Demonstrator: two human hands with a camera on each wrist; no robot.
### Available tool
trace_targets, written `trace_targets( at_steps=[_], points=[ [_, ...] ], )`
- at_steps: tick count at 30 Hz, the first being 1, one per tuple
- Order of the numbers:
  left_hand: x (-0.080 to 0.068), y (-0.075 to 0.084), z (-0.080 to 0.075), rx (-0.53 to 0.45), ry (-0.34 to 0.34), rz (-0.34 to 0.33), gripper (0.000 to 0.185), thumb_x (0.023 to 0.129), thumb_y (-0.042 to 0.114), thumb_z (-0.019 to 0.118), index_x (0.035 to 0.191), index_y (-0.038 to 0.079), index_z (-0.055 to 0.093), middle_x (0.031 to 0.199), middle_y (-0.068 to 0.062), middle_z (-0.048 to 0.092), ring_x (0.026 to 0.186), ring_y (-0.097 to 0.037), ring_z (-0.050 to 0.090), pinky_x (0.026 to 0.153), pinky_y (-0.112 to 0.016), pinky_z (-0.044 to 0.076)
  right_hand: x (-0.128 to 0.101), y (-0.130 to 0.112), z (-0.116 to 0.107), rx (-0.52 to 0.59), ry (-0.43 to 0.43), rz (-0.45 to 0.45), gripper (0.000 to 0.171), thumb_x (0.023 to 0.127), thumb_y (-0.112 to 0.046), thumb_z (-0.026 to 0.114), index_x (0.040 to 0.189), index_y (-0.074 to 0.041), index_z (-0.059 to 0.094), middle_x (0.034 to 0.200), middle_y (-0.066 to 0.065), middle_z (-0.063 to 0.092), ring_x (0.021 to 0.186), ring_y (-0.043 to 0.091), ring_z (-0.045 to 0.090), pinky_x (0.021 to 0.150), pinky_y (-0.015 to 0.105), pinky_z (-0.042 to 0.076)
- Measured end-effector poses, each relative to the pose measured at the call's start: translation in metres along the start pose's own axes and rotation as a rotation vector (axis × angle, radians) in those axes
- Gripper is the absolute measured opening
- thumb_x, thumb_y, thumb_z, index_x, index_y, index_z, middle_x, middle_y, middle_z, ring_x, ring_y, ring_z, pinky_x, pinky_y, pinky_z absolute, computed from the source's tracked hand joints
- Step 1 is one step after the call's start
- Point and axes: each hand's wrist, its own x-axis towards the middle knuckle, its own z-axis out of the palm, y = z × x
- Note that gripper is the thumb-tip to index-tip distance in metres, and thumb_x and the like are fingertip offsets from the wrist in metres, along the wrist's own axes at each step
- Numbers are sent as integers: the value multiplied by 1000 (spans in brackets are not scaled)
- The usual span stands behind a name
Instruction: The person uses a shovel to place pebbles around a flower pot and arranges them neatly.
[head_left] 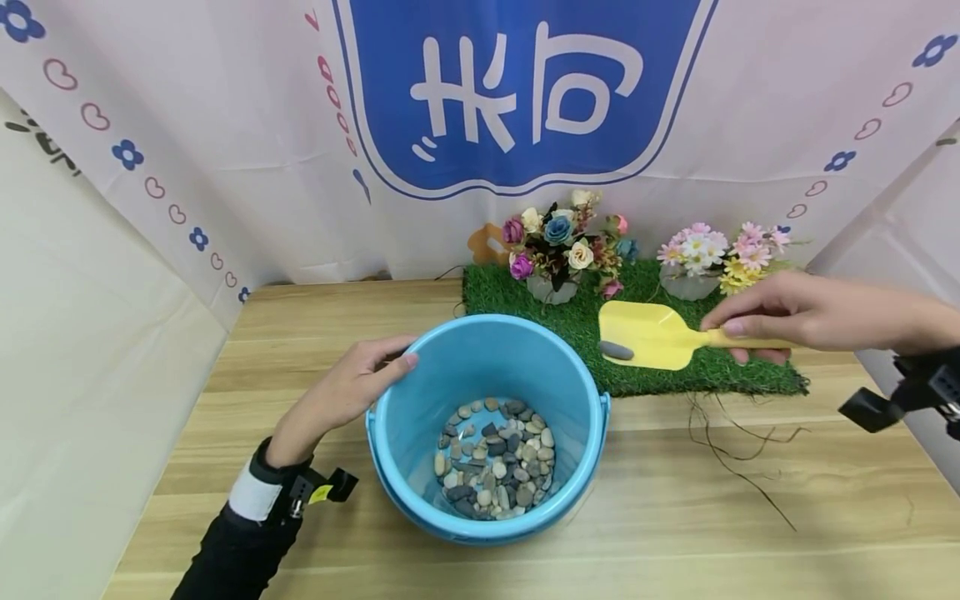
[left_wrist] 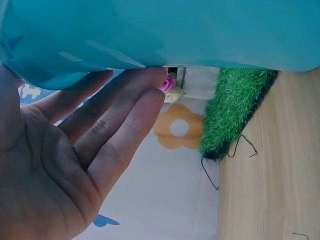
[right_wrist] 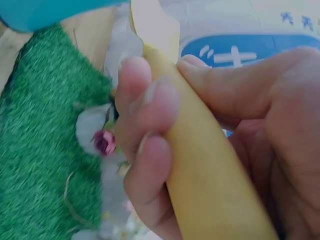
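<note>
Right hand (head_left: pixel 780 312) clamped on a yellow scoop (head_left: pixel 656 335) carrying one grey pebble (head_left: pixel 617 350) above the grass mat (head_left: pixel 675 375); left hand (head_left: pixel 352 387), fingers straight, steadies the blue bucket (head_left: pixel 420 433) of pebbles on the bench (head_left: pixel 750 517), flower pots (head_left: pixel 555 250) behind.

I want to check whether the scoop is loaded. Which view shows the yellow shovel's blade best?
The head view: the whole yellow shovel shows above the grass mat, one grey pebble on its blade. The right wrist view shows only its handle gripped by the right hand. The left wrist view shows none of it.
</note>
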Motion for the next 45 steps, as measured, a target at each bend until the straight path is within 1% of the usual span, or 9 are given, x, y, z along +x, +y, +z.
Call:
trace_targets(
  at_steps=[5,9,13,18,24,27,31,37,45],
  points=[
    [1,0,0,-2,-4,1,39,109,14,45,142,-7,52,108,-20,71,75,-20,75,61,-36,63,-22,23,10,31,51,56,34,106,7,42,132,-1,62,82,-1,65,54,16,56,49,31,54],
    [1,-1,-1,1,-6,4,38,109,14,45,141,-7,53,107,-19,71,75,-20,75,61,-36,63,-38,39,20,59,100,171,32,108,1,43,136,4,58,76,1,61,55,18,54,55,32,54],
    [1,-1,0,4,-6,9,38,109,14,45,140,-6,54,106,-18,71,75,-20,74,61,-36,63,-51,52,28,100,138,280,33,109,-5,44,138,8,54,73,5,58,56,21,53,56,33,51],
    [0,-1,0,13,-3,12,37,109,14,45,139,-6,55,106,-17,71,75,-20,74,60,-36,63,-64,69,36,121,182,347,34,110,-8,44,137,10,53,77,9,60,57,23,53,53,34,49],
    [1,-2,1,13,-3,18,37,109,14,45,139,-5,55,105,-17,72,75,-20,74,60,-37,63,-79,89,45,82,261,414,31,111,-6,39,129,14,55,82,8,62,55,23,50,47,34,44],
    [1,-3,0,15,0,25,37,109,13,45,140,-5,55,106,-18,71,75,-20,74,60,-37,63,-84,95,49,47,310,518,32,112,-14,39,123,9,58,82,8,62,55,23,50,49,33,44],
    [1,-4,0,13,0,30,37,109,13,45,140,-6,55,107,-18,71,75,-20,74,60,-37,63,-88,100,53,33,351,628,36,113,-21,39,125,8,57,83,10,60,56,23,50,51,33,44],
    [0,-3,1,15,0,26,38,109,12,44,141,-7,53,110,-21,70,77,-19,75,61,-36,63,-92,111,57,43,372,678,47,113,-18,37,139,20,43,88,12,60,57,19,47,49,31,43],
    [1,-2,1,14,1,15,38,109,12,44,140,-7,53,111,-22,70,77,-19,75,61,-36,63,-97,119,59,41,404,715,51,113,-19,36,139,25,37,91,11,62,58,17,49,50,29,45]
  ],
)
